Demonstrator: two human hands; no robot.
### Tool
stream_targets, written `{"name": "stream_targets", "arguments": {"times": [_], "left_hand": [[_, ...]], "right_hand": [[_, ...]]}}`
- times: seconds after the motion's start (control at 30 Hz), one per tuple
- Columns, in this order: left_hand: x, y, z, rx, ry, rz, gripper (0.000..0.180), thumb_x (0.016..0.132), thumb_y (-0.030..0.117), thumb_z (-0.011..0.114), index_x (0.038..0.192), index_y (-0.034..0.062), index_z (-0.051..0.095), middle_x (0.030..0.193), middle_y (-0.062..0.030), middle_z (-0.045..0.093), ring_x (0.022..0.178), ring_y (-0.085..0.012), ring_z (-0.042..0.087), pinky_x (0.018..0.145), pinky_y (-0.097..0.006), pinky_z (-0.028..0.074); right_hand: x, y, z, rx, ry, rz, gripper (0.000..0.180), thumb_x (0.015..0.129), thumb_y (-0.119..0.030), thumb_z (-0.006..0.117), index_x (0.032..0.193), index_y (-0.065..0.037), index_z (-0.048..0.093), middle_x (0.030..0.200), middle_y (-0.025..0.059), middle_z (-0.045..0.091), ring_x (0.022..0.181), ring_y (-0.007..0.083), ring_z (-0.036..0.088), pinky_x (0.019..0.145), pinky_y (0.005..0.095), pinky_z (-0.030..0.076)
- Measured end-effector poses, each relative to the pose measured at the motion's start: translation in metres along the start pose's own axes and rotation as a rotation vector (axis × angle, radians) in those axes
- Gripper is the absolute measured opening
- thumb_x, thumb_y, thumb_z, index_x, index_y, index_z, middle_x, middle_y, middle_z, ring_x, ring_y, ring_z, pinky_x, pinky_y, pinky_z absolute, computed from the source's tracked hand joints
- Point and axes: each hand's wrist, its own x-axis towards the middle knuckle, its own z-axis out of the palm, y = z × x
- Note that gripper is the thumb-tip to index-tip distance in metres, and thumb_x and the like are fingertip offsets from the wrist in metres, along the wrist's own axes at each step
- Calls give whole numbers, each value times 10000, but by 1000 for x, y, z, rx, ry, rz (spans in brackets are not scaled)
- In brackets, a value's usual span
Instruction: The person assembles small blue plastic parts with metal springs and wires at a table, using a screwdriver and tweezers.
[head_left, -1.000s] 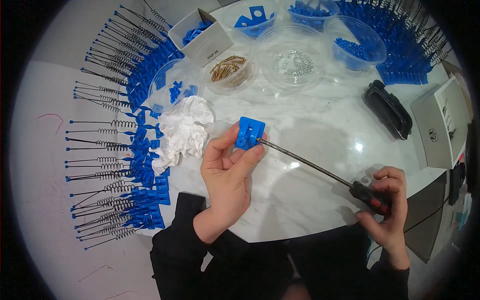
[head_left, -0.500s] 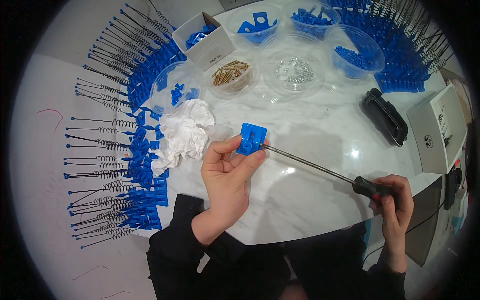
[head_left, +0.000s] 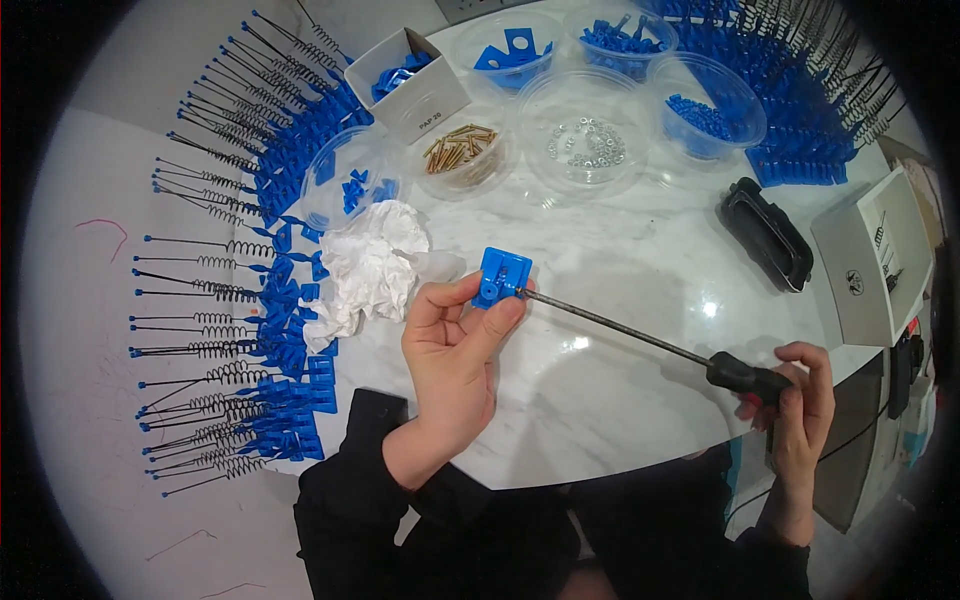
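Between the thumb and fingers of my left hand (head_left: 455,350) is a small blue plastic bracket (head_left: 503,277) with a square plate and a round hole. My right hand (head_left: 800,400) has its fingers around the dark handle of a long screwdriver (head_left: 620,325). The screwdriver's thin shaft slants up to the left, and its tip meets a small brass-coloured screw head at the bracket's right side. How deep the screw sits is hidden. Crumpled white tissue (head_left: 368,265) lies just left of my left hand.
Tubs of brass screws (head_left: 462,148), metal nuts (head_left: 590,145) and blue parts (head_left: 700,115) stand at the back beside a white box (head_left: 425,100). Blue pieces with black springs (head_left: 290,330) line the left edge. A black case (head_left: 768,235) and an open white box (head_left: 870,270) are right.
The fingers of my right hand have shifted around the screwdriver handle, which has turned slightly. The blue bracket and my left hand stay nearly in place.
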Motion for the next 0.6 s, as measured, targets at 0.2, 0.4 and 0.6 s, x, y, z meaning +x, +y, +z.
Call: {"name": "stream_targets", "arguments": {"times": [0.2, 0.4, 0.6], "left_hand": [[0, 0, 0, -5, -10, 17, 274, 846, -125, 633, 1058, -2, 511, 1119, -191, 628, 1039, -274, 655, 905, -339, 550], [-1, 0, -1, -16, -12, 22, 268, 850, -123, 628, 1052, 1, 503, 1119, -192, 629, 1039, -275, 656, 906, -338, 552], [0, 0, 1, -26, 6, 11, 270, 853, -119, 627, 1056, 11, 503, 1108, -187, 636, 1035, -265, 656, 904, -329, 553]], "right_hand": [[-3, 2, -3, -41, -99, 30, 555, 910, -496, 548, 1193, -41, 406, 817, 33, 576, 640, 52, 481, 567, 179, 343], [2, 3, 1, 93, -28, 79, 571, 873, -481, 600, 1174, -43, 393, 804, 47, 566, 653, 75, 506, 574, 199, 382], [4, 13, -7, 71, -26, -28, 374, 971, -325, 547, 1146, 3, 502, 815, 55, 591, 643, 97, 568, 556, 206, 434]]}}
